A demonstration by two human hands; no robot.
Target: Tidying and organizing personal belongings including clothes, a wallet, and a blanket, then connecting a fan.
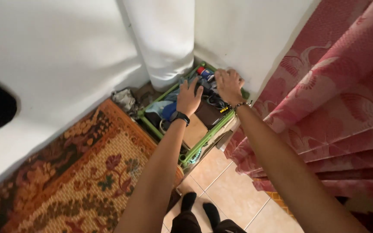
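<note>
Below, both hands, left hand (189,98) and right hand (229,86), flat among clutter on green rack (203,142).

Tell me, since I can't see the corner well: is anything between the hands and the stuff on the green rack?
Nothing visible. The left hand and right hand already rest on the clutter on the green rack, beside the pink curtain.

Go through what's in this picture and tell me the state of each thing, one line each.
Left hand: palm down, pressed on the clutter in the rack.
Right hand: fingers spread on items at the rack's far corner; grip cannot be told.
Green rack: open-topped, crammed full.
Brown flat box: lying flat in the rack.
Pink curtain: hanging in folds beside the rack.
Patterned rug: spread flat.
</note>
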